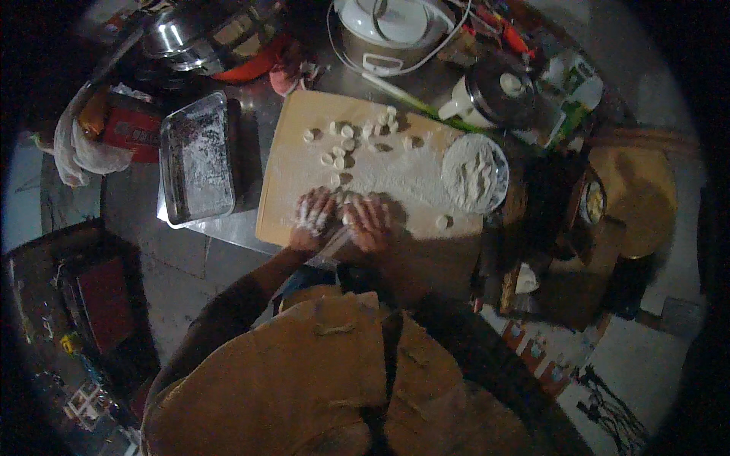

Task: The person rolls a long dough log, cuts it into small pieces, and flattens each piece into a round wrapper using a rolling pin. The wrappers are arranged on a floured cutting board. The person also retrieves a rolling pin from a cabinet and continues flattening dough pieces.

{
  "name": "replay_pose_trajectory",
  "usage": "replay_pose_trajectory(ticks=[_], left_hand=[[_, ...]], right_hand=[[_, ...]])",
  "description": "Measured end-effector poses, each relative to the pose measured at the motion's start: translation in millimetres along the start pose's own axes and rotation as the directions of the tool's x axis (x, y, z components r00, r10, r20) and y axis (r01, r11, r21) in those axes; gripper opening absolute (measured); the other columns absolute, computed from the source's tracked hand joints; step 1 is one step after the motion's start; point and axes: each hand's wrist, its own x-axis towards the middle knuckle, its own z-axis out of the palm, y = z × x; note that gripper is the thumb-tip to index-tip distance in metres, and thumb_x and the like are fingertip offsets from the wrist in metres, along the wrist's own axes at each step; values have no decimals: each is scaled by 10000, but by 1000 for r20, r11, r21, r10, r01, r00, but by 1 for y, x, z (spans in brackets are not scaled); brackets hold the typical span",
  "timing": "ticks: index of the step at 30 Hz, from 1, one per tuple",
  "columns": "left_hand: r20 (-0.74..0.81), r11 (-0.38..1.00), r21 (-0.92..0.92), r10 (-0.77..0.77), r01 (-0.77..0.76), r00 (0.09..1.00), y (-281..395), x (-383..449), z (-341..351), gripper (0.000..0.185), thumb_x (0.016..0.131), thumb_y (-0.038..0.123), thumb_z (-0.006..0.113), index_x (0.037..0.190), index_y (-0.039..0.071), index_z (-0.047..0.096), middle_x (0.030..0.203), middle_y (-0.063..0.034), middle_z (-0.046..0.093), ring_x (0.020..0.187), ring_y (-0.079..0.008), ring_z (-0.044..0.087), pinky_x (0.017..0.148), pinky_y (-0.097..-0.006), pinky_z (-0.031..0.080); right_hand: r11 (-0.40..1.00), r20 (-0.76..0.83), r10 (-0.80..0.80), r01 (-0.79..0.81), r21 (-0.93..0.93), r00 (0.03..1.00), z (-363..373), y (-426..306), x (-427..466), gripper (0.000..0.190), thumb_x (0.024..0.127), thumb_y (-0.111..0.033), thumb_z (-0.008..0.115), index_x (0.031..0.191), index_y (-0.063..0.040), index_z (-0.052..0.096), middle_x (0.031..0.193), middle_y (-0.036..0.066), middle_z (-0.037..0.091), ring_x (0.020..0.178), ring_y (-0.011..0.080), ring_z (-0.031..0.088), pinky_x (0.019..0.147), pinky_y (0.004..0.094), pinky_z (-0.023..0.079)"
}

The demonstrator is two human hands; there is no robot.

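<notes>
My left hand (313,219) and my right hand (366,219), both dusted with flour, rest side by side near the front edge of a wooden board (276,188). Some pale dough shows between them; how the fingers lie on it cannot be told. Small cut dough pieces (339,152) are scattered on the floured board beyond my hands. One dough piece (444,221) lies apart at the right front. A clear bowl of flour (471,174) stands at the board's right edge.
A floured metal tray (199,159) stands left of the board. Behind are a metal pot (177,40), a lidded rice cooker (393,34), a green onion (405,96) and a lidded pale jug (473,100). A red box (131,134) sits at the far left.
</notes>
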Motion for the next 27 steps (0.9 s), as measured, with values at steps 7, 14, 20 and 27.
replay_pose_trajectory(ticks=[7,14,20,27], left_hand=[[271,867,252,364,-431,891,24,74,71,692,909,486,624,1524,231,435,1679,-82,239,1545,-378,194,1187,-714,147],[170,974,190,88,-120,982,-23,61,17,682,944,424,637,1547,201,409,1663,-150,237,1515,-465,197,1150,-748,145],[123,999,10,49,-51,991,12,7,15,658,948,391,632,1540,193,426,1643,-143,288,1506,-429,243,1188,-681,157],[163,931,135,317,-340,934,-29,122,26,692,936,513,549,1543,204,430,1644,-114,303,1539,-329,218,1215,-664,52]], right_hand=[[956,24,244,-236,-173,969,-39,99,-45,593,925,-304,598,1492,-157,504,1574,119,411,1427,382,381,1133,574,314],[899,127,363,-383,212,923,0,28,41,587,920,-297,636,1480,-170,512,1527,134,478,1435,394,380,1162,614,251],[965,78,187,-198,170,979,0,18,0,549,936,-345,636,1464,-228,539,1547,102,440,1405,381,411,1126,600,308],[912,68,241,-250,324,968,-8,113,36,523,928,-351,675,1414,-174,594,1492,184,472,1332,420,472,1104,578,349]])
